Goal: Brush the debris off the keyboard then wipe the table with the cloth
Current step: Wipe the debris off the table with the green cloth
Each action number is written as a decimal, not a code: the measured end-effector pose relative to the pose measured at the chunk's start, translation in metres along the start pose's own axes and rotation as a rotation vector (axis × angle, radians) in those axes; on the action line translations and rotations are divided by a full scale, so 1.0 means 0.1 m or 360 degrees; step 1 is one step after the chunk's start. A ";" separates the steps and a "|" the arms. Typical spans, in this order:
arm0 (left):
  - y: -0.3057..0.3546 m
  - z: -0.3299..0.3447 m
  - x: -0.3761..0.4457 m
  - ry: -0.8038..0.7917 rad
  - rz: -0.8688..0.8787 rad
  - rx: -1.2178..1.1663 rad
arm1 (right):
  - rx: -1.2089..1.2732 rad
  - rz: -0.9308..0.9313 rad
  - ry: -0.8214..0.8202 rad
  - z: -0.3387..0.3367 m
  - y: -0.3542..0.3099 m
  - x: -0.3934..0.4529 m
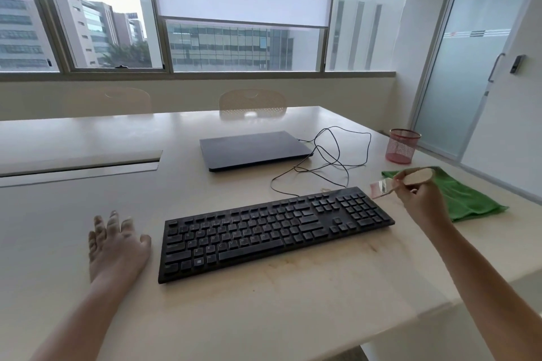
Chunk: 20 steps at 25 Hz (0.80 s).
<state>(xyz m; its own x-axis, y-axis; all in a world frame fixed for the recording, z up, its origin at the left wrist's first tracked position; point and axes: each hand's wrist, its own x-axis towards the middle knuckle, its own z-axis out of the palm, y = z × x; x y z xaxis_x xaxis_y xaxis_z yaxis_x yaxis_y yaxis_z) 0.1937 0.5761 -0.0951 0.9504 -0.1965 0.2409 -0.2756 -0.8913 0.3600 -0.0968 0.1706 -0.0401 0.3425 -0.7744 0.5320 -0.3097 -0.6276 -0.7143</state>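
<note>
Nearest, the desk (pixel 264 316) shows brownish smears and specks just in front of the keyboard (pixel 275 231), so the wiping looks undone. The left hand (pixel 117 246) lies flat on the desk just left of the keyboard, its fingers (pixel 113 221) spread and straight, holding nothing. The keyboard sits across the middle, its right end angled away, and its dark keys look dusty; by that, the brushing seems barely begun or not yet begun.

Over the keyboard's far right corner the right hand (pixel 419 193) holds the brush (pixel 393 183), fingers curled round the wooden handle, the bristles pointing left and hovering just above or beside the number pad; whether they touch the keys cannot be told.

Just right of that hand the green cloth (pixel 466 199) lies flat on the desk near its right edge, untouched. Both steps appear to be left: sweep the keys, then take up the cloth and wipe.

Farther off, a cable (pixel 337 161) loops from the keyboard toward a closed laptop (pixel 252 149), and a red mesh cup (pixel 403 145) stands at the far right. A chair (pixel 252 102) sits beyond the desk under the windows.
</note>
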 end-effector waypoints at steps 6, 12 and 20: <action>0.05 -0.08 0.09 -0.0045 0.0035 -0.0225 | 0.0370 0.0274 -0.0121 0.02 0.31 0.23; 0.79 -0.15 0.04 0.0178 0.0213 -0.0363 | -0.0290 -0.0344 -0.0271 0.08 0.52 0.62; 2.45 0.07 -0.42 0.0269 0.0474 -0.0517 | -0.0876 -0.0580 -0.0582 0.31 1.00 1.12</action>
<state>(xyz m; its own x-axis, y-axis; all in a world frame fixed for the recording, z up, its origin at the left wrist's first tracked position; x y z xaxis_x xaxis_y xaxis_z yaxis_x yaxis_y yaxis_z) 0.0871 0.3637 -0.0231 0.7937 -0.3311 0.5103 -0.5893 -0.6266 0.5100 -0.0620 0.0233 -0.0658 0.7509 -0.4945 0.4378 -0.4861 -0.8625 -0.1407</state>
